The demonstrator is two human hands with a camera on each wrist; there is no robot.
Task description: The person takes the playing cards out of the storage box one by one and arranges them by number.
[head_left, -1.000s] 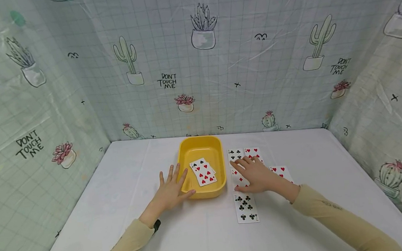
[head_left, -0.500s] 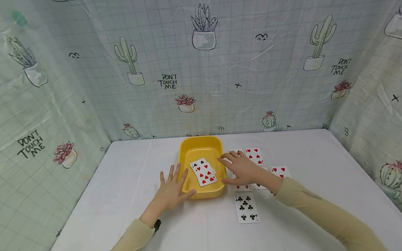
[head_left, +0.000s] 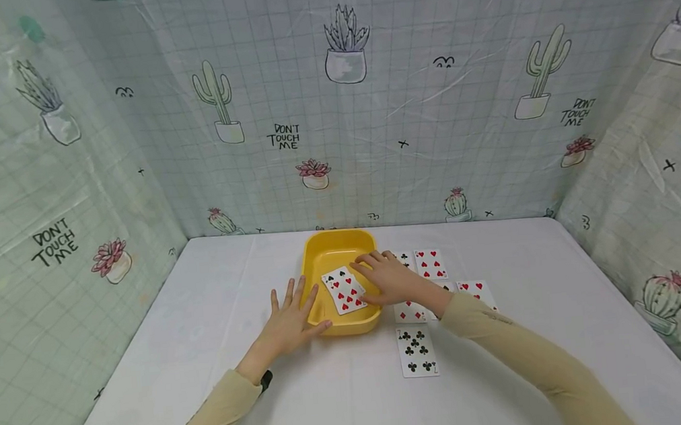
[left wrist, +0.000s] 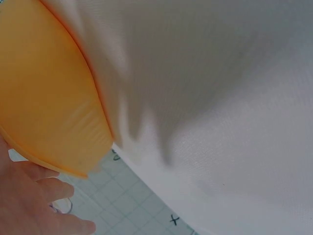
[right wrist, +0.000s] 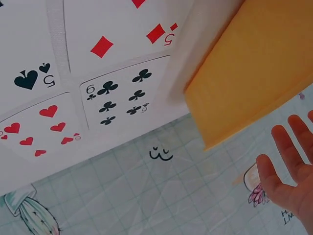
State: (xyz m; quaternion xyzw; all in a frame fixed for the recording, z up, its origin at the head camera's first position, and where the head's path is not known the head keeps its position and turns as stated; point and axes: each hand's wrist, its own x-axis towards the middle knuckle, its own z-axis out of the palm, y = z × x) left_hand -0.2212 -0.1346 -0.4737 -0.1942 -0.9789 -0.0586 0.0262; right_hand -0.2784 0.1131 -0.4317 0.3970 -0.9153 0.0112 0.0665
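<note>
A yellow tray stands on the white table, with a small pile of playing cards inside; red hearts show on the upper one. Spread fingers of my left hand lie at the tray's left rim; the left wrist view shows this hand beside the yellow wall. My right hand reaches over the right rim, its fingertips close to the pile. In the right wrist view the fingers of that hand are apart, with no card seen between them.
Right of the tray lie a six of clubs, a six of hearts, a five of diamonds, a five of spades, a seven of clubs and another hearts card. A patterned cloth hangs behind the table.
My right hand has moved left, from above the cards on the table to over the tray's right rim. The left hand and the tray stay put.
</note>
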